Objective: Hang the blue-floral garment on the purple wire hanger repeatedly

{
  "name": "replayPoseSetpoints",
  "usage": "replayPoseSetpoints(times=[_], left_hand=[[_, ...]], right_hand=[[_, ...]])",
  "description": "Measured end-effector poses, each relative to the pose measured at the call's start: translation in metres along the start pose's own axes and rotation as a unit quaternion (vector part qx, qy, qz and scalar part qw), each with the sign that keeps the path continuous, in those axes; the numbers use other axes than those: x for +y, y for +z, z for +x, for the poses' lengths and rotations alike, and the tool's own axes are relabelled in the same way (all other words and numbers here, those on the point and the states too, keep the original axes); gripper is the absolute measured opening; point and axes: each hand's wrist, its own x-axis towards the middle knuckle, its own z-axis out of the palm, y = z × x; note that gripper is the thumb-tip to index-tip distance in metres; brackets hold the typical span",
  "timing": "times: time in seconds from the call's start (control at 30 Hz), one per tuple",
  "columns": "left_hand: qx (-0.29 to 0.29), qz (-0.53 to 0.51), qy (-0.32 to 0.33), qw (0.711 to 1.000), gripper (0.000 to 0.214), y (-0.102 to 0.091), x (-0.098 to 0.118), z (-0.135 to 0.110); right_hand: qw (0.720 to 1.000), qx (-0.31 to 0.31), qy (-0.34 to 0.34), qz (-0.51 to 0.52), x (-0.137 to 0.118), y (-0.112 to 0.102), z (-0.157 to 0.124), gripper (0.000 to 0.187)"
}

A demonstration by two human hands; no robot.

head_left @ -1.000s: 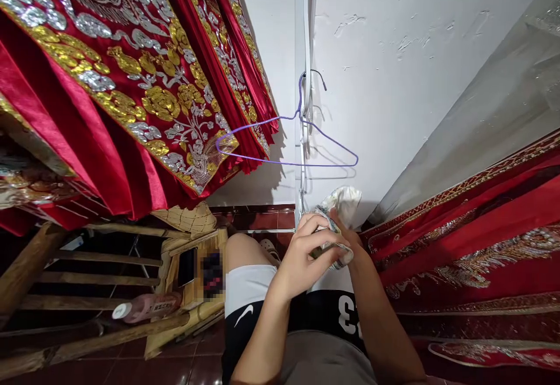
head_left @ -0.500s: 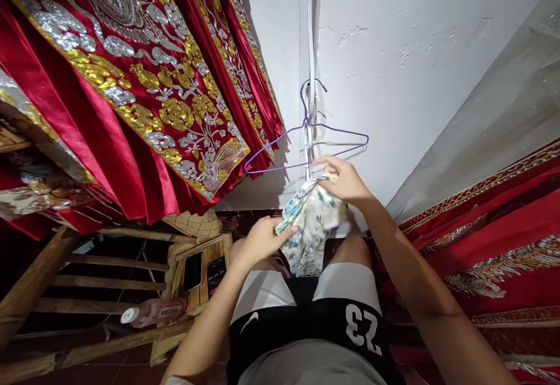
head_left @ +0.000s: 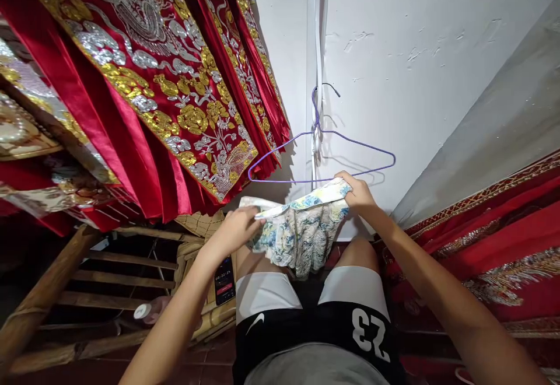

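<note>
A small floral garment [head_left: 301,227], white with blue and green flowers, is stretched between both my hands above my knees. My left hand [head_left: 234,228] is closed on its left end. My right hand [head_left: 356,192] pinches its right end, just under the bottom wire of a purple wire hanger [head_left: 321,157]. The hanger hangs from a hook on the white wall [head_left: 394,52], with nothing on it.
Red embroidered cloths [head_left: 144,93] with gold and silver patterns hang at the left, more red cloth [head_left: 494,245] lies at the right. A bamboo stool [head_left: 205,280] at lower left carries a phone [head_left: 224,280]; a pink bottle [head_left: 151,310] lies beside it.
The crumpled garment has been pulled open sideways. My hands moved apart and upward, the right one rising to just below the hanger. The view shifted slightly.
</note>
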Motion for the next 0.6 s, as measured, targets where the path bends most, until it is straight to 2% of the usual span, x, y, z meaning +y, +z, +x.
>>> replayPoseSetpoints(times=[0.17, 0.23, 0.3, 0.4, 0.5, 0.57, 0.6], left_hand=[[0.173, -0.068, 0.064, 0.98, 0.021, -0.033, 0.006, 0.036], [0.209, -0.091, 0.074, 0.971, 0.019, -0.04, 0.014, 0.052], [0.22, -0.116, 0.092, 0.964, 0.015, -0.043, 0.024, 0.069], [0.219, -0.135, 0.124, 0.959, 0.009, -0.041, 0.041, 0.089], [0.25, -0.141, 0.132, 0.949, 0.019, -0.039, 0.05, 0.101], [0.263, -0.135, 0.138, 0.945, 0.028, -0.04, 0.05, 0.105], [0.266, -0.128, 0.142, 0.945, 0.029, -0.04, 0.048, 0.106]], right_hand=[[0.999, -0.003, 0.01, 0.039, -0.013, -0.033, -0.009, 0.016], [0.998, -0.028, 0.028, 0.058, -0.019, -0.039, -0.008, 0.01], [0.993, -0.066, 0.048, 0.081, -0.025, -0.041, -0.007, 0.01], [0.988, -0.097, 0.057, 0.103, -0.033, -0.039, -0.009, 0.014], [0.989, -0.093, 0.053, 0.097, -0.036, -0.038, -0.014, 0.025], [0.995, -0.04, 0.042, 0.085, -0.033, -0.04, -0.016, 0.045], [0.996, 0.012, 0.041, 0.077, -0.03, -0.043, -0.016, 0.058]])
